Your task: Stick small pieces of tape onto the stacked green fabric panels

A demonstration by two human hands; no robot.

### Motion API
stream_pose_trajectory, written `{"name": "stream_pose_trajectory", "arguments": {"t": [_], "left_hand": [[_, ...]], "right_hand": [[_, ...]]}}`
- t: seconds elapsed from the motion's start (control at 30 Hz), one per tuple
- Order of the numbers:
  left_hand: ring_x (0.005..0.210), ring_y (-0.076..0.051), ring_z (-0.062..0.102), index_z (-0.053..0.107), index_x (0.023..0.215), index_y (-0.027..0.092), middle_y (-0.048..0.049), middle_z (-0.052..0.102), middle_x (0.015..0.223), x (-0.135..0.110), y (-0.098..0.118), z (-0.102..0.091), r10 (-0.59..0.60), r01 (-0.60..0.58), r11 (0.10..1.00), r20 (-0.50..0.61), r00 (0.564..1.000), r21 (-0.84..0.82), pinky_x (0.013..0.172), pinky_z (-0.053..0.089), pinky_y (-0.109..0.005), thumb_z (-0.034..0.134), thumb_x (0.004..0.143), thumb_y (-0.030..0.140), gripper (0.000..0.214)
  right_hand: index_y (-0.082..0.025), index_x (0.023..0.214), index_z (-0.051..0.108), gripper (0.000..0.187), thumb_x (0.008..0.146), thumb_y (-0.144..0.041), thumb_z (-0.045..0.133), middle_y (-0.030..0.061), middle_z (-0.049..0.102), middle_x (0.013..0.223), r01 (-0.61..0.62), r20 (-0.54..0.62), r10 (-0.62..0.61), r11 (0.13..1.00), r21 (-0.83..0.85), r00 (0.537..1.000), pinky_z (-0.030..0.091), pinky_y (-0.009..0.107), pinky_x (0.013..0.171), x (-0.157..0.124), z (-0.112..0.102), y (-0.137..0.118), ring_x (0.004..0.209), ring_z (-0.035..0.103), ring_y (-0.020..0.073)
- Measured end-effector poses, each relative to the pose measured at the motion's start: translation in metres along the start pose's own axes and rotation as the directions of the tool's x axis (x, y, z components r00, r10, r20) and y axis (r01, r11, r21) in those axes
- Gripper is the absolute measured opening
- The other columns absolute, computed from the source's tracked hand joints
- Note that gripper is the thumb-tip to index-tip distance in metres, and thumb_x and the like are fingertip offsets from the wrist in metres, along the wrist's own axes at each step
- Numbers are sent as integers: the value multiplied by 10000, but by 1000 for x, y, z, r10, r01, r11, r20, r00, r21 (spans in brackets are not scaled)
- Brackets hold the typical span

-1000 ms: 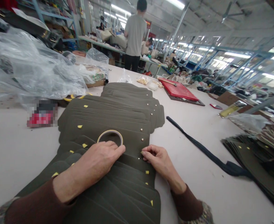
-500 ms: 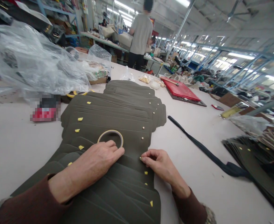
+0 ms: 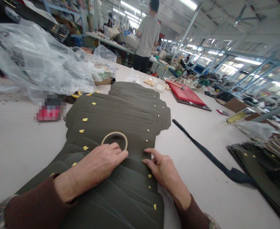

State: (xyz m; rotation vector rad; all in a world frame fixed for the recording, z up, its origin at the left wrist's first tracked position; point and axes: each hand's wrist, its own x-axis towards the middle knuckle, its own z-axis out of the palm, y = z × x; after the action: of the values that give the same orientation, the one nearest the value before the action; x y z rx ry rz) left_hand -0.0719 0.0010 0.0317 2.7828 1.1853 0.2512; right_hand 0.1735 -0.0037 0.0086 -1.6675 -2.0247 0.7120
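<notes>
Our left hand is at the tape roll, our right hand by the fanned panels.
If our left sleeve swept sideways, it could drag the overlapping panels askew or rub up a yellow tab, at 10 o'clock from that hand. Our left fingers curl at the roll, 1 o'clock from that hand; how tightly, we cannot tell. Our right thumb and forefinger stand moderately apart, nothing visible between them, tips at the panels; a stud sits at the forefinger's 12 o'clock.
</notes>
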Motion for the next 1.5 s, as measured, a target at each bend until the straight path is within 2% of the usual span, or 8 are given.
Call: {"name": "stream_pose_trajectory", "arguments": {"t": [0.2, 0.43, 0.77, 0.97, 1.07, 1.2, 1.33, 1.5], "left_hand": [[669, -154, 519, 572, 860, 200, -15, 564, 796, 0, -3, 4, -11, 11, 1000, 4, 1000, -20, 590, 398, -274, 477, 876, 63, 168], [669, -154, 515, 568, 859, 201, -13, 563, 795, -1, -2, 2, -16, 16, 1000, 0, 1000, -27, 588, 384, -273, 484, 880, 73, 155], [701, -173, 551, 564, 873, 203, -15, 597, 791, -1, -2, 1, -31, 31, 999, 0, 1000, 22, 598, 429, -278, 492, 876, 72, 150], [801, -168, 636, 552, 1059, 189, -32, 668, 903, 0, -5, -5, 60, -62, 998, -200, 978, -4, 712, 519, -283, 410, 911, 88, 229], [865, -133, 670, 481, 1207, 204, -32, 690, 1015, 6, 2, -8, 98, -136, 985, -306, 947, -107, 744, 531, -222, 368, 949, 139, 289], [885, -143, 694, 311, 1373, 197, -60, 693, 1103, 17, 14, -6, 51, -102, 982, -296, 954, -160, 732, 551, -221, 373, 972, 232, 407], [816, -169, 708, 338, 1315, 185, -63, 717, 999, 25, 17, 1, 46, -97, 983, -304, 952, -155, 651, 557, -246, 352, 981, 285, 349], [808, -153, 693, 370, 1245, 201, -26, 698, 942, 27, 23, 2, 37, -95, 971, -254, 966, -221, 651, 528, -231, 386, 969, 224, 277]], "right_hand": [[-209, 769, 677, 115, 835, -270, 604, 5, 685, 700, -23, 1, 24, 989, 143, 1000, 446, 236, 572, -14, -7, 8, 616, 606, 148], [-223, 860, 703, 175, 896, -220, 532, 47, 681, 791, 160, -22, -163, 982, -98, 986, 449, 266, 707, -17, 5, 0, 733, 631, 179], [-198, 704, 674, 148, 817, -186, 580, 26, 667, 704, 72, -20, -76, 987, -143, 997, 421, 235, 625, -2, 11, -9, 624, 599, 145], [-196, 693, 714, 201, 839, -234, 582, 6, 677, 643, 80, 90, -82, 996, 26, 993, 402, 230, 557, -2, 0, -4, 584, 593, 137], [-186, 774, 720, 174, 852, -216, 568, 18, 702, 720, 130, -74, -117, 970, 203, 990, 447, 233, 602, -1, -7, -9, 640, 617, 141], [-180, 933, 693, 143, 837, -173, 587, 34, 698, 809, 341, -279, -263, 895, 288, 924, 493, 251, 648, -2, -14, -23, 674, 618, 140], [-189, 1013, 653, 211, 836, -110, 569, 49, 686, 889, 522, -313, -452, 830, 196, 836, 513, 264, 701, 0, -14, -32, 756, 626, 147], [-183, 888, 637, 182, 842, -59, 511, 47, 677, 788, 599, -326, -554, 799, 50, 766, 509, 267, 684, 4, -2, -29, 735, 631, 157]]}}
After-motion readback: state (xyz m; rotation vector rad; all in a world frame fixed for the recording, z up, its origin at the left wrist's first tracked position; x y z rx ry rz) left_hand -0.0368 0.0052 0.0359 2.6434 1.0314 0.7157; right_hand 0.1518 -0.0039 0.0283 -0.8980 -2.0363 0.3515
